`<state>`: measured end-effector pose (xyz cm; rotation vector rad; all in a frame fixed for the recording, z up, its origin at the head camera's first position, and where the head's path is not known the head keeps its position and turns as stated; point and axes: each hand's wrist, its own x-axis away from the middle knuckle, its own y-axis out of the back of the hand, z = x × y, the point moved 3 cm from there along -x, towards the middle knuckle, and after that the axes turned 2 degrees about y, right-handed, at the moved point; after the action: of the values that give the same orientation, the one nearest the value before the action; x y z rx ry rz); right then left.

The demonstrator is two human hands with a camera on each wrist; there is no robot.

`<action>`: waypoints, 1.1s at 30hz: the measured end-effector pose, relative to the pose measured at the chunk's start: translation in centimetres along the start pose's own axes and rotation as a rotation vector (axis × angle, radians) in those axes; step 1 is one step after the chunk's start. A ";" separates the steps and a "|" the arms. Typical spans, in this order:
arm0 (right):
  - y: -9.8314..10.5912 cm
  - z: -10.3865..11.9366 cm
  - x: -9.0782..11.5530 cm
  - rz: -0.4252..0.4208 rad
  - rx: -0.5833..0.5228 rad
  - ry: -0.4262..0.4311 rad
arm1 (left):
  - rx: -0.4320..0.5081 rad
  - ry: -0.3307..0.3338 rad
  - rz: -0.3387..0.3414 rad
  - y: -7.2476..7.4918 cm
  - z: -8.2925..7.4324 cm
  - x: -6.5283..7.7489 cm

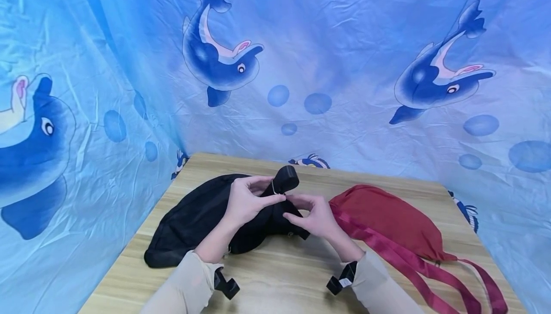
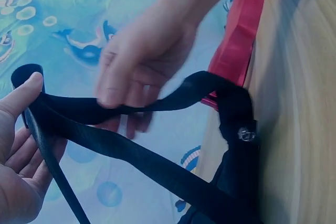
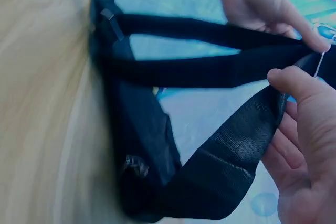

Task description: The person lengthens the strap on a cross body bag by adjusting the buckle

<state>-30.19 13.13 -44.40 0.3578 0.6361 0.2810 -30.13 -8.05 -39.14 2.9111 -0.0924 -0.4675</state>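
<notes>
A black bag point(image 1: 193, 218) lies on the left and middle of the table, its black strap point(image 1: 286, 178) lifted and gathered at the top. My left hand point(image 1: 245, 204) pinches the gathered strap between thumb and fingers. A thin pale band point(image 3: 318, 65) crosses the strap there. Close beside it, my right hand point(image 1: 316, 216) pinches a length of the same strap, thumb on top in the right wrist view. Lengths of strap run from both hands down to the bag, where a small metal fitting point(image 2: 246, 134) shows. Parts of the bag are hidden behind the hands.
A red bag point(image 1: 387, 213) lies at the right of the wooden table point(image 1: 275, 285), its shiny red straps point(image 1: 430, 271) trailing toward the near right edge. Blue cloth point(image 1: 327, 46) printed with dolphins hangs behind and at the sides. Small black devices point(image 1: 225, 285) sit on both wrists.
</notes>
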 end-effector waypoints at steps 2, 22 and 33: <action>-0.1 -0.1 0.2 0.011 0.054 0.008 | 0.002 0.009 -0.007 0.1 0.0 0.0; -0.6 1.1 -0.2 -0.011 0.039 0.035 | 0.002 -0.016 0.017 -0.4 0.0 0.2; -0.9 1.8 -0.6 -0.027 -0.040 -0.038 | 0.030 -0.016 0.060 -0.6 0.1 0.1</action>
<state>-29.39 11.65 -43.17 0.3157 0.5968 0.2605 -30.03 -7.49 -39.41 2.9250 -0.1895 -0.4835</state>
